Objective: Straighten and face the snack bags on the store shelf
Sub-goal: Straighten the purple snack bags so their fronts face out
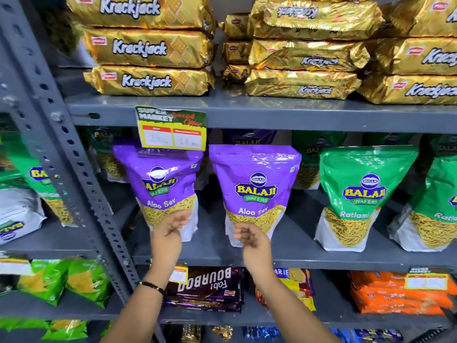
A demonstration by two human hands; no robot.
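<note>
Two purple Balaji Aloo Sev bags stand upright, fronts facing out, on the grey middle shelf point(309, 256). The left purple bag point(160, 184) leans slightly left; its top is partly hidden by a hanging price tag point(171, 127). The right purple bag point(256, 189) stands straighter. My left hand point(170, 229) is at the lower front of the left bag, fingers loosely spread and touching it. My right hand point(249, 235) hovers at the lower left corner of the right bag, fingers loosely curled, gripping nothing. Both hands are motion-blurred. Green Ratlami bags point(363, 194) stand to the right.
More bags stand behind the front row. A perforated grey upright post point(74, 157) borders the bay on the left, with green bags point(42, 184) beyond it. Gold Krackjack packs point(148, 48) are stacked on the shelf above. Bourbon packs point(205, 288) and orange packs point(395, 293) lie below.
</note>
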